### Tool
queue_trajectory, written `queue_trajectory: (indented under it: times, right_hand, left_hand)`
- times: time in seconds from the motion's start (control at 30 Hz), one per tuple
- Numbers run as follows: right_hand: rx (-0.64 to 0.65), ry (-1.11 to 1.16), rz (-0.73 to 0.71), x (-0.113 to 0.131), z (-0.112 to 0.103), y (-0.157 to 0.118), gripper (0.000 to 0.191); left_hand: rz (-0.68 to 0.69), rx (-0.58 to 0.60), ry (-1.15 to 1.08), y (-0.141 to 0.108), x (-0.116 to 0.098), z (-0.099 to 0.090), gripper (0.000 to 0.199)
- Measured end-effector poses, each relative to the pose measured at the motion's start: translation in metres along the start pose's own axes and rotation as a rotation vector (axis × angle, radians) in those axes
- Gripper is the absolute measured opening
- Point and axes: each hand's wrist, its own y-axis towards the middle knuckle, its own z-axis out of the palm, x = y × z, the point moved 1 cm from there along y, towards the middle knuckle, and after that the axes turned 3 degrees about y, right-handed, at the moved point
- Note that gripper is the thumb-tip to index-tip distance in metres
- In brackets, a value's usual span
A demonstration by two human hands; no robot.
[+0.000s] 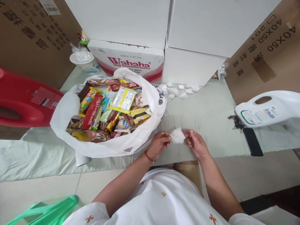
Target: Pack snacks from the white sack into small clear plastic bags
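Observation:
A crumpled piece of clear plastic [177, 136] is stretched between my two hands above the table's front edge. My left hand [160, 143] pinches its left side, with a red string on the wrist. At its right side, my right hand [195, 143] holds it between thumb and fingers. To the left stands a white plastic bag [98, 151] with its mouth open, full of wrapped snacks [123, 99]. Several small folded white plastic bundles [182, 95] lie beyond my hands, near the white boxes.
A Wahaha box [126, 59] and a paper cup [85, 64] stand behind the bag. A red jug [28, 100] is at the left. On the right are a white jug [269, 109], keys [237, 122] and a black phone [253, 142]. A green bag [53, 209] hangs lower left.

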Motion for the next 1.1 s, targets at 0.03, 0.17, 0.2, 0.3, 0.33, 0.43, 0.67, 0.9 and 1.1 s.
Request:
queue_trajectory:
  times: [0.03,0.17,0.2,0.3,0.33,0.43,0.67,0.9,1.1]
  right_hand:
    - [0.019,0.005,-0.04,0.0,0.0,-0.002,0.061]
    - [0.103,-0.067,-0.087,-0.004,0.008,-0.008,0.069]
    - [0.078,-0.07,-0.085,-0.006,0.009,-0.008,0.063]
    - [-0.002,-0.003,-0.071,-0.008,0.005,-0.007,0.046]
    - [-0.001,0.032,-0.051,-0.008,0.003,-0.008,0.045]
    - [0.049,0.129,0.024,-0.008,-0.001,-0.01,0.045]
    - [0.048,0.083,-0.036,-0.016,0.003,-0.01,0.042]
    - [-0.122,-0.292,-0.285,-0.023,-0.001,-0.012,0.035]
    - [-0.158,-0.059,-0.228,-0.007,-0.014,-0.008,0.032]
  left_hand:
    - [-0.015,0.005,-0.012,-0.001,0.001,0.001,0.031]
    - [-0.047,0.041,-0.013,-0.003,0.008,0.006,0.031]
    - [-0.048,0.044,-0.016,-0.004,0.01,0.006,0.031]
    - [-0.036,0.04,-0.028,-0.005,0.013,0.005,0.032]
    - [-0.035,0.041,-0.037,-0.006,0.014,0.005,0.032]
    - [-0.045,0.049,-0.084,-0.008,0.014,0.004,0.034]
    - [-0.053,0.119,0.05,-0.011,0.019,0.015,0.058]
    - [0.097,0.046,0.301,-0.005,0.025,0.019,0.049]
    - [0.162,-0.014,0.281,-0.006,0.022,0.012,0.053]
